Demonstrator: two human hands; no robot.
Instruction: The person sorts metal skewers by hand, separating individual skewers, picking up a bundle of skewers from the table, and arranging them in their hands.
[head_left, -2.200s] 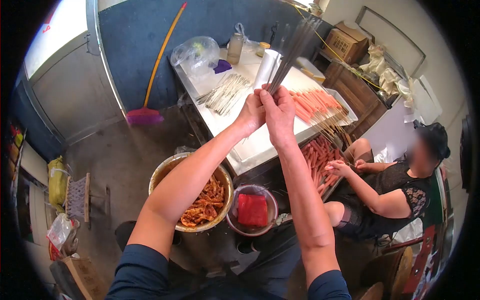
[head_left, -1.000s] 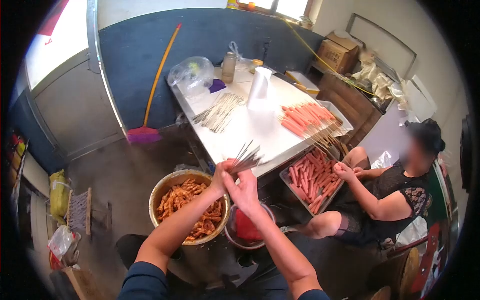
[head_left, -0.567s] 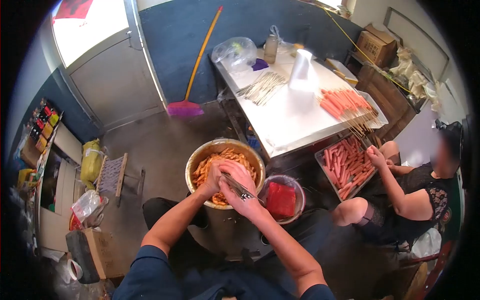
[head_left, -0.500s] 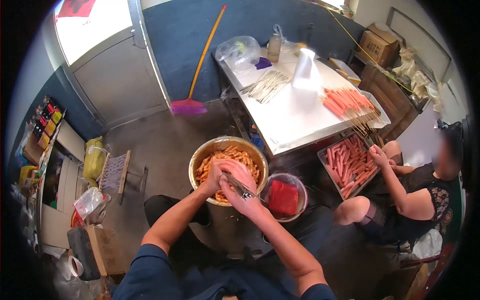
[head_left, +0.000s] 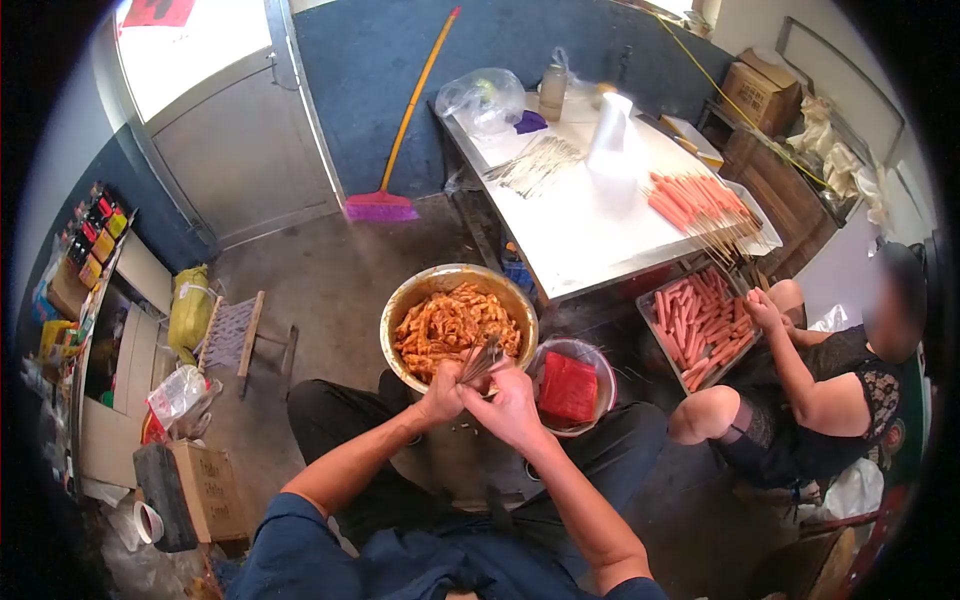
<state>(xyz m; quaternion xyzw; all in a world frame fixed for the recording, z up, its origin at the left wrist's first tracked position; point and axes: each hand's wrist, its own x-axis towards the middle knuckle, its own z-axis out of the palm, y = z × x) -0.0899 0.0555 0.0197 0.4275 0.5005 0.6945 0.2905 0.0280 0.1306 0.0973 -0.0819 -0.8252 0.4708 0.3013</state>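
Observation:
A bundle of thin metal skewers (head_left: 482, 362) is gripped between my two hands, its tips pointing up over the near edge of a metal basin (head_left: 391, 340). My left hand (head_left: 441, 396) closes round it from the left, and my right hand (head_left: 513, 402) closes round it from the right. Reddish-brown seasoned meat pieces (head_left: 455, 325) fill much of the basin. Just right of my right hand, a red block (head_left: 568, 389) lies in a smaller bowl (head_left: 606, 378). The lower ends of the skewers are hidden by my fingers.
A white table (head_left: 560, 245) bears loose skewers (head_left: 540, 165), a white roll (head_left: 611, 135) and skewered pink sausages (head_left: 690, 198). A seated co-worker (head_left: 800, 370) is at the right beside a tray of sausages (head_left: 700, 318). A broom (head_left: 405, 120) leans on the wall; a stool (head_left: 230, 340) stands left.
Both hands have come down from above the table to the basin's near edge, still holding the skewers. Most recently the skewers have tilted upright. The view has swung left.

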